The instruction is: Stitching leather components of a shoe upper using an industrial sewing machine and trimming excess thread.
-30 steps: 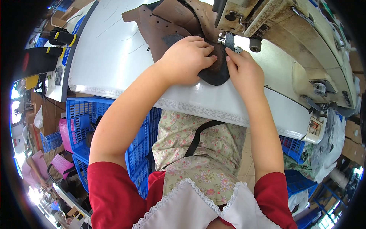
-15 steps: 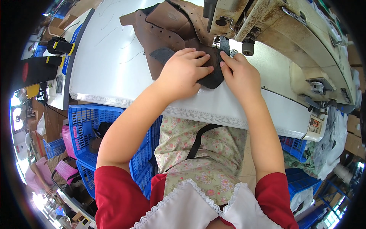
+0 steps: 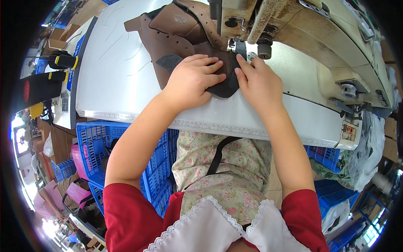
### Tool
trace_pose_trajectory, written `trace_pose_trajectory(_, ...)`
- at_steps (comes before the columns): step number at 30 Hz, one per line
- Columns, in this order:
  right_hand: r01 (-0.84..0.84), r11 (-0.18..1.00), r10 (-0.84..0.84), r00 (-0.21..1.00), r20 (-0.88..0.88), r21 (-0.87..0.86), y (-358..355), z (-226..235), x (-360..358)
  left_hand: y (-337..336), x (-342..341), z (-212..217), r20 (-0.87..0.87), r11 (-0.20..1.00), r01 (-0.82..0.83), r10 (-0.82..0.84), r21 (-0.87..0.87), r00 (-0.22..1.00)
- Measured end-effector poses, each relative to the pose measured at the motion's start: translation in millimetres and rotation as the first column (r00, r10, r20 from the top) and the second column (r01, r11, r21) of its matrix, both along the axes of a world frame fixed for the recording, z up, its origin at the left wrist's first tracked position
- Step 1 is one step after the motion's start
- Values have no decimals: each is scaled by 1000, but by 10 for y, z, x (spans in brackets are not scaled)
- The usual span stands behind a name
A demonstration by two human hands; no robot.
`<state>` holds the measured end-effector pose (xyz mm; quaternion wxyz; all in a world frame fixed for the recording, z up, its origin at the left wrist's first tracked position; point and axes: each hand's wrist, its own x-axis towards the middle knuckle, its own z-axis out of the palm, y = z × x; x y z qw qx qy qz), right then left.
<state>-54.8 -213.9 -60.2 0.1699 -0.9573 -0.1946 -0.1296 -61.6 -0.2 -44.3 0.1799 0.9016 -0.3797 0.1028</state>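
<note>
A brown leather shoe upper (image 3: 161, 44) with punched eyelet holes and a dark lining lies on the white sewing table, partly under the sewing machine head (image 3: 268, 25). My left hand (image 3: 191, 80) rests on it, palm down with fingers stretched out and slightly apart. My right hand (image 3: 262, 84) lies at the upper's right edge. Its index finger touches a narrow dark strip (image 3: 240, 46) beside the presser foot (image 3: 231, 44), and its thumb sits just below. A dark grey patch (image 3: 169, 63) shows left of my left hand. The needle point is too small to make out.
A ruler strip (image 3: 201, 126) runs along the near edge of the table. Below to the left stand blue plastic crates (image 3: 155, 172); another blue crate (image 3: 323, 157) is under the right end. Loose threads (image 3: 111, 44) lie on the tabletop's left part.
In the picture, the table, machine, upper and both hands sit slightly further left, in step with the view. Against the upper, my hands have barely shifted.
</note>
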Motion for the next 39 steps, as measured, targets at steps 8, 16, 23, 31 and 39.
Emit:
trace_pose_trajectory(8, 6, 999, -4, 997, 81, -32, 11, -12, -23, 8, 23, -6, 15, 1000, 19, -19, 14, 1000)
trace_pose_trajectory(16, -17, 1000, 15, 983, 181, 10, -43, -74, 46, 12, 82, -6, 21, 999, 28, -29, 43, 999)
trace_pose_trajectory(23, -17, 999, 9, 981, 192, 42, -70, -114, 95, 39, 165, -19, 12, 998, 39, -39, 46, 999)
trace_pose_trajectory(31, 11, 1000, -15, 982, 187, 25, -31, -120, 147, 62, 274, -15, 5, 999, 26, -27, 33, 1000)
trace_pose_trajectory(39, 39, 998, -48, 979, 199, 50, 17, -180, 177, 96, 339, -62, -40, 998, 9, -11, -55, 999)
